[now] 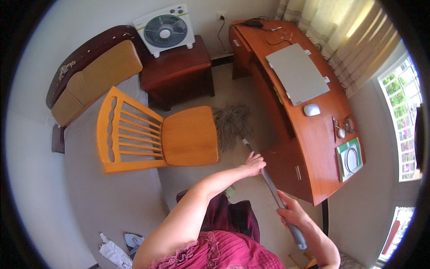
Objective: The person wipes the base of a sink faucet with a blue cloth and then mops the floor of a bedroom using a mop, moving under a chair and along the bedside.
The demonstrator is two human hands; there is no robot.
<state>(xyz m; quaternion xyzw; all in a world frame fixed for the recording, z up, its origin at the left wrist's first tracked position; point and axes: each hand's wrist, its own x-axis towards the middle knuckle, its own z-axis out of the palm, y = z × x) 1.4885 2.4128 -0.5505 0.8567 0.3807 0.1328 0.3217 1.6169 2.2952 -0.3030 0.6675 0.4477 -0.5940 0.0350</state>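
A string mop with a shaggy grey-brown head (232, 123) rests on the floor between the wooden chair (189, 136) and the wooden desk (322, 151). My left hand (255, 164) grips the lower part of its grey mop handle (270, 185), not far above the white collar. Further up, near the handle's top end, my right hand (291, 209) is closed around it. The handle slants from the mop head toward my right side, passing beside the desk's front corner. Part of the mop head lies close to the chair seat's front edge and may run under it.
The chair's back overhangs a bed (111, 191) at left, with flattened cardboard (107, 67) at its headboard. A box fan (164, 32) stands on a dark red nightstand (178, 64). On the desk are a closed laptop (297, 74), a mouse (311, 110) and a book (350, 159).
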